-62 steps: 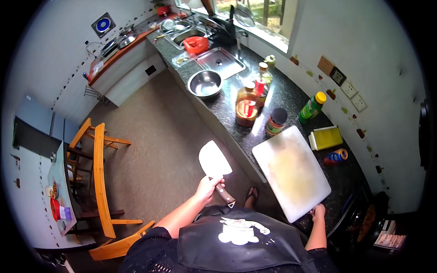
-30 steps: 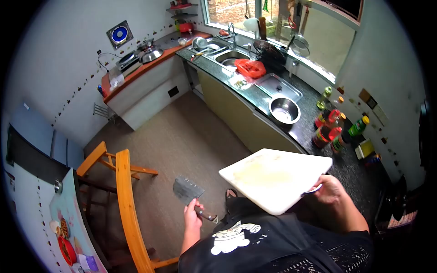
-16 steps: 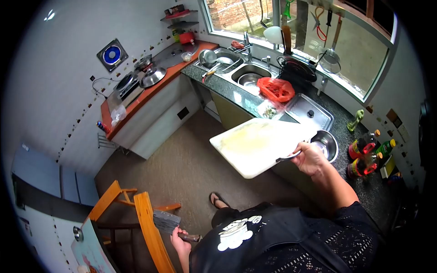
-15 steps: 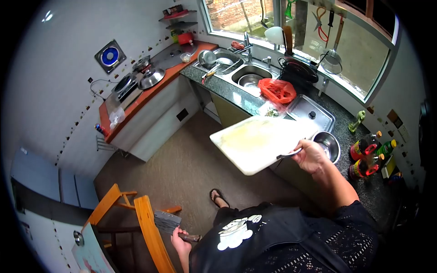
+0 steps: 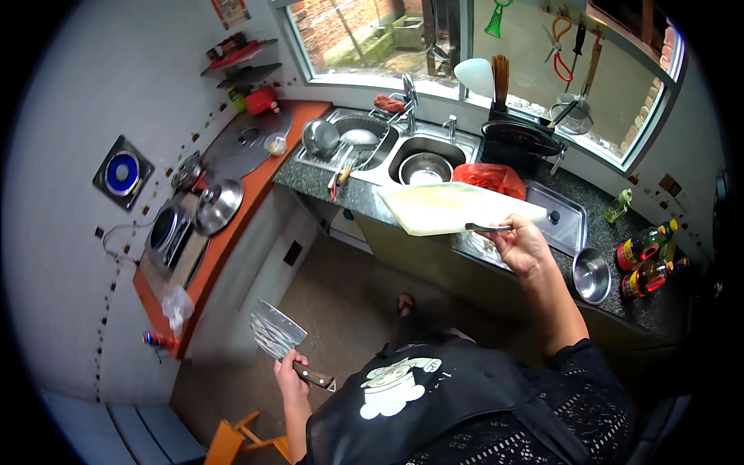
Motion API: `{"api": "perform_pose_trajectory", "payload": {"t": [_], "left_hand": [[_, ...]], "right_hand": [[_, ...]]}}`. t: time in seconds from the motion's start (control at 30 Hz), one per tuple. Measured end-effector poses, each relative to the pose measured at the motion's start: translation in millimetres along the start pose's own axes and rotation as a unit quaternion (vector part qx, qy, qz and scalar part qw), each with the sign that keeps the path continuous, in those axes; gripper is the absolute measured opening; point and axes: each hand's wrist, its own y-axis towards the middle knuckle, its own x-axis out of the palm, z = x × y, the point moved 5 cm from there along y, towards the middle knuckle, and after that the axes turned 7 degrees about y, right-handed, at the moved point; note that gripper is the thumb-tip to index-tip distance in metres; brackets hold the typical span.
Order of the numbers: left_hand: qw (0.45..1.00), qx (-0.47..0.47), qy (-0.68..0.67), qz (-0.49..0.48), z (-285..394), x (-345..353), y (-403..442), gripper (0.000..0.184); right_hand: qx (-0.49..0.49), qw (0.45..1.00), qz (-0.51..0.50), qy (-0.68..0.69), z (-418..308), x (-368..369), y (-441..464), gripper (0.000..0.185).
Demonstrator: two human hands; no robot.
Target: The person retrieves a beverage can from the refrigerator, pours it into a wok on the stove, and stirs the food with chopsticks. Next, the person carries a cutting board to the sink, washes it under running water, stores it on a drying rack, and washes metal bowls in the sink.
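Observation:
My right hand [image 5: 522,246] is closed on the dark handle at the near edge of a white cutting board [image 5: 457,208]. The board is tilted and hangs over the counter's front edge, partly in front of a red plastic bag [image 5: 492,177]. Low on the left, my left hand [image 5: 288,376] grips a cleaver [image 5: 277,329] where its wooden handle meets the blade. The broad blade points up and away from me, above the floor. A steel bowl [image 5: 592,276] stands on the counter to the right of my right hand.
Beyond the board is a double sink [image 5: 372,143] with a steel pot [image 5: 426,168]. A steel tray [image 5: 566,217] and sauce bottles [image 5: 643,279] stand on the right counter. At left, an orange-topped counter [image 5: 232,232] bears a lidded pan [image 5: 219,206]. A wooden chair [image 5: 225,443] is low left.
The view has moved toward the sink. The cutting board has shifted over the counter and tilted flatter to my eye. The cleaver has come up and away from the chair.

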Motion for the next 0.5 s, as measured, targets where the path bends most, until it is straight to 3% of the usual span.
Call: {"api": "perform_pose_trajectory", "payload": {"t": [0.17,0.5], "left_hand": [[0.998,0.02,0.035,-0.052,32.7,61.2,146.4,0.008],[0.978,-0.082,0.096,-0.165,100.6,217.0,325.9,0.008]], "right_hand": [[-0.074,0.997,0.003,0.004,18.5,28.9,113.9,0.047],[-0.122,0.989,0.066,0.045,31.4,114.1,248.7,0.036]]}}
